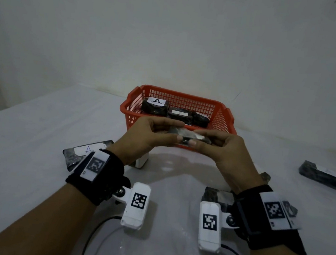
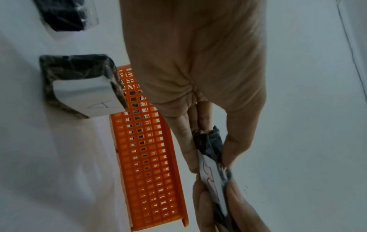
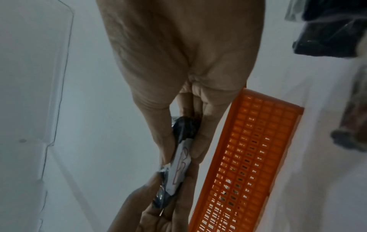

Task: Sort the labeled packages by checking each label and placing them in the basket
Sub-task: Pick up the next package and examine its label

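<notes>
Both hands hold one small black-wrapped package (image 1: 185,135) just in front of the orange basket (image 1: 131,113). My left hand (image 1: 158,133) pinches its left end and my right hand (image 1: 214,142) pinches its right end. Its white label (image 2: 211,177) bears a red letter, seen edge-on in the wrist views (image 3: 179,169). The basket holds several black packages; one label (image 1: 156,101) reads A.
On the white table, a black package labelled A (image 1: 86,151) lies left of my left wrist and another (image 1: 326,176) sits at the far right. More packages (image 1: 218,195) lie under my right wrist. A white wall stands behind the basket.
</notes>
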Demonstrator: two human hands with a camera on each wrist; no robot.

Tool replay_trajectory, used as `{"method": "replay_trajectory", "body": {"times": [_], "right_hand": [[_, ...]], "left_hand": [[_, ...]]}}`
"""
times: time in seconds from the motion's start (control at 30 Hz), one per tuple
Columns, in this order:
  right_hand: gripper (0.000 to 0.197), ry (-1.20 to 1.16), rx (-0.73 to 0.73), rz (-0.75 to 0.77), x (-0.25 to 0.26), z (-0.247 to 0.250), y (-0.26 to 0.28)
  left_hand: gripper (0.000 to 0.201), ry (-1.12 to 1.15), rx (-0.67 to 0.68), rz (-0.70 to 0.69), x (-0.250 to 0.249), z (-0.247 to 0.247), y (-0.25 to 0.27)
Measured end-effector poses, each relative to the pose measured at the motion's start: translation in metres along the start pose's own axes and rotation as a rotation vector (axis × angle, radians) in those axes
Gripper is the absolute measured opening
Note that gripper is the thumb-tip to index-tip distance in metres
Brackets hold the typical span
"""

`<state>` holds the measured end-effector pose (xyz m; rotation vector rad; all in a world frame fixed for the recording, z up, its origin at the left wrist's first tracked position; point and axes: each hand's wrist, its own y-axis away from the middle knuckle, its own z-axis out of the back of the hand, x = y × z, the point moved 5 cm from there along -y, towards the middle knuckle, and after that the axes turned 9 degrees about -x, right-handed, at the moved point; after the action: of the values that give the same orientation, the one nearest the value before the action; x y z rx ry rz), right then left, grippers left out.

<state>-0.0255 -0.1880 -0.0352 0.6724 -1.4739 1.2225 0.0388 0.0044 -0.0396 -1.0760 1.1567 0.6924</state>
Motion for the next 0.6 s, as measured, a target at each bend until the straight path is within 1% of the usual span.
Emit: {"method": "replay_trajectory", "body": {"times": [0.07, 0.13, 0.27, 0.33, 0.4, 0.47, 0.53, 0.6], "right_hand": [[0.036, 0.015, 0.0, 0.007, -0.002, -0.001, -0.001], [0.041, -0.018, 0.008, -0.015, -0.005, -0.002, -0.002], [0.045, -0.245, 0.078, -0.178, -0.013, -0.006, -0.004], [0.037, -0.305, 0.075, -0.23, -0.016, -0.007, -0.004], [0.024, -0.325, 0.046, -0.241, -0.019, -0.007, -0.005], [0.02, -0.308, 0.016, -0.235, -0.02, -0.006, -0.006], [0.021, -0.27, -0.004, -0.217, -0.02, -0.003, -0.008], [0.023, -0.245, -0.002, -0.189, -0.019, -0.002, -0.009]], "left_hand": [[0.04, 0.005, -0.026, -0.025, -0.001, 0.002, -0.001], [0.042, 0.022, -0.039, -0.047, -0.003, 0.001, -0.001], [0.05, 0.055, -0.019, -0.101, -0.008, -0.001, 0.0], [0.052, 0.063, 0.005, -0.106, -0.008, -0.002, 0.0], [0.052, 0.059, 0.021, -0.086, -0.007, -0.005, -0.001], [0.045, 0.073, 0.005, -0.035, -0.004, -0.006, -0.002], [0.032, 0.075, -0.05, 0.006, -0.001, -0.003, -0.004], [0.026, 0.04, -0.082, 0.002, 0.002, 0.0, -0.006]]}}
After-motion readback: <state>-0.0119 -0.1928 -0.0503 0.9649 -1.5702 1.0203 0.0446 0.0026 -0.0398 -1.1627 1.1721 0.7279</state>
